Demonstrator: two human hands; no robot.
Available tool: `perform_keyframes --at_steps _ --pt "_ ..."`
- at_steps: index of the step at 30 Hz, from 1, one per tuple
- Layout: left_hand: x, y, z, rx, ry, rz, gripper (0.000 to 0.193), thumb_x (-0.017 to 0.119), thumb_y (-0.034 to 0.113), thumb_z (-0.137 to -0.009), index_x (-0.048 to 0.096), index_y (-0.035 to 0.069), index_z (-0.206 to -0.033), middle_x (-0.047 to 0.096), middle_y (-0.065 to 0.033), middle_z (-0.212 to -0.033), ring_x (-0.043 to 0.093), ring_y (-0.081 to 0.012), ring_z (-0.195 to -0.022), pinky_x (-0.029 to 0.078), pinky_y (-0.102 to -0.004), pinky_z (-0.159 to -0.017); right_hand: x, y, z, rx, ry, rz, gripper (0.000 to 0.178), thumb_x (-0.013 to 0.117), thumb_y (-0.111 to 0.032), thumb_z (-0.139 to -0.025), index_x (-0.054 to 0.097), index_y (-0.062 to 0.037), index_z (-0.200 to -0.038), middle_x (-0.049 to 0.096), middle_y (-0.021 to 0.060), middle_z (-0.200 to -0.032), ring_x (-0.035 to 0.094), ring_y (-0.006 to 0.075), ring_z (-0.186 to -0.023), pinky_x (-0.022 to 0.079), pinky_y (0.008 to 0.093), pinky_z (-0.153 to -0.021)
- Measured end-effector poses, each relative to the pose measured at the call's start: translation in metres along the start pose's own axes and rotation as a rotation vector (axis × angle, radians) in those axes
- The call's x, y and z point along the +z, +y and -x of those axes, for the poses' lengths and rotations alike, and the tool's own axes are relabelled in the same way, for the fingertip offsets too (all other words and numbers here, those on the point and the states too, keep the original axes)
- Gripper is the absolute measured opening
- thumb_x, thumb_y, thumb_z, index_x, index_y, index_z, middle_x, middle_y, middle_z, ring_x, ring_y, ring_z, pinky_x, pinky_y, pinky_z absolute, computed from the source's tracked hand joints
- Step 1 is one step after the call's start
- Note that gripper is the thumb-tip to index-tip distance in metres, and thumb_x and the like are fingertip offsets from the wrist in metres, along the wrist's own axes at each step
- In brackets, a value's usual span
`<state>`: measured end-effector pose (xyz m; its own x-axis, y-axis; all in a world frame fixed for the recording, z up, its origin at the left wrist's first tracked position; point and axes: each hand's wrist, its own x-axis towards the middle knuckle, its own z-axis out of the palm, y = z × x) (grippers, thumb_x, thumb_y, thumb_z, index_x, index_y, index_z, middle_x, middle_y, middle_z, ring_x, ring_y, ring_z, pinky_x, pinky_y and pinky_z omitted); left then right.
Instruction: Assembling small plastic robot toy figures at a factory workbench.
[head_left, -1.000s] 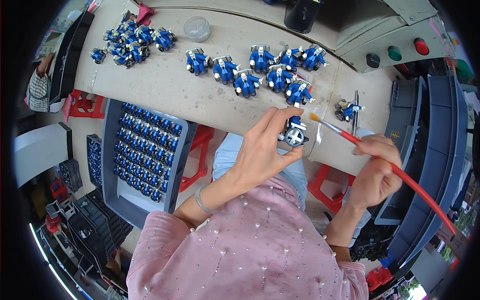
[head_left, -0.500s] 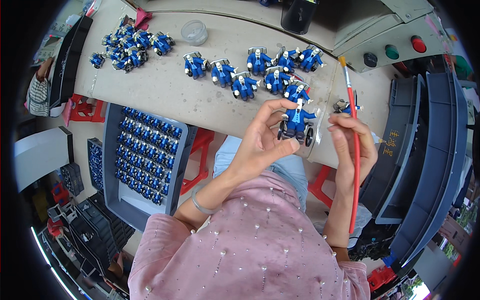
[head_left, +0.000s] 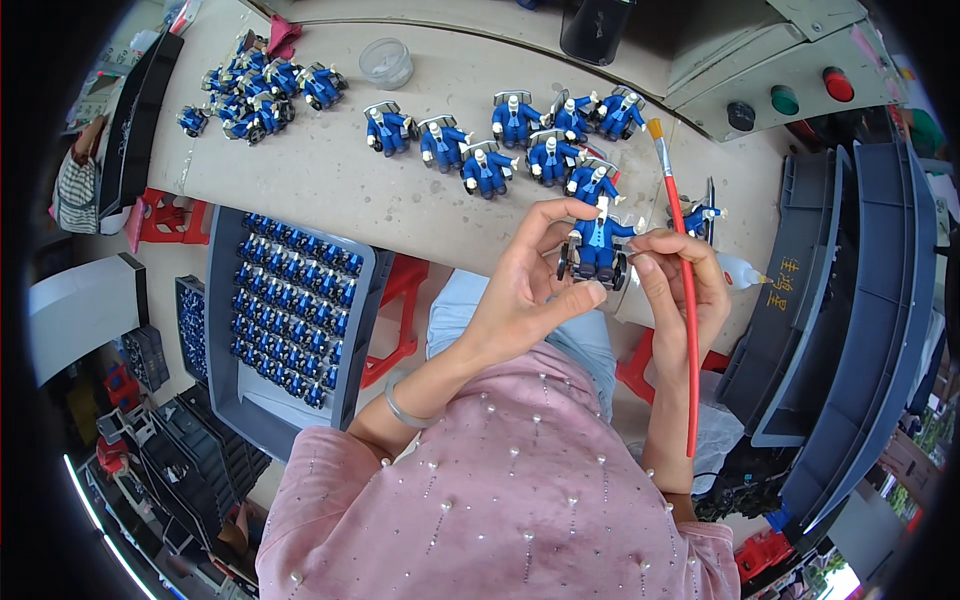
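Note:
My left hand (head_left: pixel 525 290) is closed around a toy figure in a blue suit (head_left: pixel 596 240), seated in a small black-wheeled wheelchair. Thumb and fingers grip it from the left, and the figure sits upright. A paintbrush with a long red handle (head_left: pixel 692 400) is held in my right hand (head_left: pixel 705 285), its yellowish bristles pointing up and away. The thumb and forefinger of that hand are close together beside the figure's outstretched arm; whether they touch it I cannot tell. Several matching figures (head_left: pixel 517 120) stand on the table just beyond.
At the table's far left lies a cluster of figures (head_left: pixel 265 100), with a clear plastic cup (head_left: pixel 387 64) nearby. A grey crate (head_left: pixel 225 390) holds rows of figures at lower left. Right of my hand are a white squeeze bottle (head_left: pixel 738 270) and grey bins (head_left: pixel 850 300).
My right hand has moved left to the held figure, carrying the paintbrush with it. The white bottle beside that hand is now more exposed. My left hand has barely moved.

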<state>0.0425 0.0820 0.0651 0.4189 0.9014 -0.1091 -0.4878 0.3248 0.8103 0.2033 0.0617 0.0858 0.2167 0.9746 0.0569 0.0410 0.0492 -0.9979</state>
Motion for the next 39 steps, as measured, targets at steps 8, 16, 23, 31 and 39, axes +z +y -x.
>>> perform_keyframes --at_steps 8,16,23,31,39 --pt "0.0016 0.0033 0.0001 -0.030 0.017 -0.019 0.061 0.069 -0.001 -0.078 0.037 0.007 -0.129 0.049 -0.0082 -0.113 0.053 -0.0134 -0.104 0.049 -0.0281 -0.085 0.0010 -0.0002 0.0003 0.037 -0.001 0.017 0.015 0.064 0.005 -0.084 0.062 0.0029 -0.098 0.064 0.0110 -0.096 0.064 0.0166 -0.091 0.051 0.0271 -0.079" --pt "0.0025 0.0041 -0.0003 -0.057 0.040 -0.032 0.059 0.069 -0.003 -0.077 0.039 0.005 -0.128 0.052 -0.0084 -0.110 0.055 -0.0128 -0.101 0.051 -0.0266 -0.082 0.0030 0.0023 0.0009 0.066 0.029 0.052 0.013 0.065 0.004 -0.083 0.063 0.0018 -0.096 0.064 0.0090 -0.094 0.062 0.0137 -0.089 0.048 0.0255 -0.080" --pt "0.0030 0.0056 -0.0004 -0.058 0.044 -0.032 0.058 0.069 -0.001 -0.078 0.040 0.004 -0.128 0.053 -0.0087 -0.111 0.056 -0.0124 -0.100 0.052 -0.0260 -0.082 0.0030 0.0045 0.0016 0.081 0.048 0.080 0.012 0.066 0.002 -0.083 0.064 0.0011 -0.095 0.066 0.0076 -0.092 0.060 0.0119 -0.086 0.047 0.0245 -0.079" --pt "0.0035 0.0047 -0.0004 -0.056 0.055 -0.036 0.050 0.070 0.001 -0.080 0.044 0.003 -0.123 0.053 -0.0066 -0.106 0.056 -0.0101 -0.096 0.052 -0.0237 -0.078 0.0039 0.0057 0.0020 0.085 0.049 0.062 0.011 0.066 0.002 -0.084 0.064 0.0014 -0.095 0.065 0.0066 -0.093 0.059 0.0106 -0.084 0.046 0.0231 -0.076" --pt "0.0013 0.0045 0.0002 -0.040 0.053 -0.014 0.040 0.070 0.003 -0.082 0.051 0.000 -0.117 0.057 -0.0061 -0.094 0.059 -0.0081 -0.077 0.051 -0.0224 -0.066 0.0055 0.0054 0.0033 0.097 0.047 0.058 0.011 0.065 0.002 -0.085 0.063 0.0013 -0.095 0.063 0.0057 -0.091 0.059 0.0093 -0.080 0.046 0.0207 -0.070"
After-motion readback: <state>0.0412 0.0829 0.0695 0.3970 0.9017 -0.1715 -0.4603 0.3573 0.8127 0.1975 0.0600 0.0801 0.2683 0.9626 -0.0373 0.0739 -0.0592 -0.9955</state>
